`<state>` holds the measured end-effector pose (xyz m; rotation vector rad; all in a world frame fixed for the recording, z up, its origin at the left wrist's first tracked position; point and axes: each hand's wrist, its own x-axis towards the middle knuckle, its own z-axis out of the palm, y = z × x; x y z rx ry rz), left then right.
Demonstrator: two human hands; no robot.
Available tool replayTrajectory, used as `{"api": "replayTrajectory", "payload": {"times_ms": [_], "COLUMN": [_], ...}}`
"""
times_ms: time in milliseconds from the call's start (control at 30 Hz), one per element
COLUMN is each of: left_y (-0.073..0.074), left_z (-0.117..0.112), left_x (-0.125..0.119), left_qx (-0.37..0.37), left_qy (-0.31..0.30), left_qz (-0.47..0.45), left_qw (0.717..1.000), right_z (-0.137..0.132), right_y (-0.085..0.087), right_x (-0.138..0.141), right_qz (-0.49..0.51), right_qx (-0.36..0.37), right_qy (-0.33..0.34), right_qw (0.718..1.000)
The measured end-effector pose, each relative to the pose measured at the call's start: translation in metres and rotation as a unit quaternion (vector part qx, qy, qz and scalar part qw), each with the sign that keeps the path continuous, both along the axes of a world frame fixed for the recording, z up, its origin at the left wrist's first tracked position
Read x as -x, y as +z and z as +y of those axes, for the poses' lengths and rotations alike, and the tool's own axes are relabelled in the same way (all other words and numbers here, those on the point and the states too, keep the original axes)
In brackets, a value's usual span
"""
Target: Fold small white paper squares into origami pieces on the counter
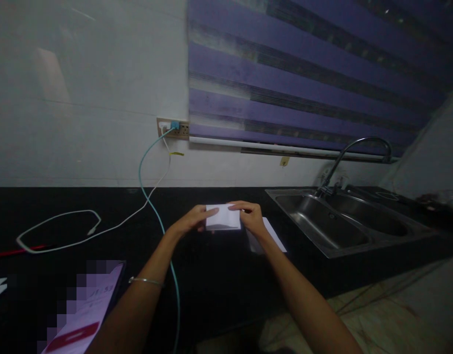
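White paper [223,219] | left hand [196,218], right hand [251,216] pinching opposite sides | thumbs on top

The white paper [223,216] is a small, wider-than-tall rectangle, shaded along its lower edge, pinched at either end by the left hand [196,217] and right hand [252,216] over the black bench [219,280].

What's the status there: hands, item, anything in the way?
Left hand and right hand: gripping white paper at opposite sides. Second white sheet: on black counter, partly hidden by right forearm. Teal cable: crosses behind left forearm.
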<state>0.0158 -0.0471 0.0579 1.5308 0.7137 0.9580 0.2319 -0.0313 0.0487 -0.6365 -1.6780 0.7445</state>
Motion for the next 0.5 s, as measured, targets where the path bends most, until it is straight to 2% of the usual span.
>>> {"api": "replayTrajectory", "payload": {"times_ms": [100, 200, 300, 500], "left_y": [0.001, 0.002, 0.002, -0.001], "left_z": [-0.002, -0.001, 0.001, 0.004], "left_x": [0.000, 0.002, 0.002, 0.003], "left_qx": [0.007, 0.007, 0.011, 0.002], "left_qy": [0.021, 0.060, 0.088, 0.094], "left_qz": [0.046, 0.032, 0.024, 0.013], "left_qw": [0.999, 0.998, 0.996, 0.995], "right_z": [0.002, 0.010, 0.016, 0.007], "right_y": [0.000, -0.007, -0.013, -0.011], "right_x": [0.001, 0.002, 0.001, 0.001], "right_qz": [0.040, 0.085, 0.088, -0.020], "right_qx": [0.056, 0.137, 0.220, 0.230], "right_qy": [0.016, 0.026, 0.043, 0.075], "right_qw": [0.997, 0.987, 0.970, 0.970]}}
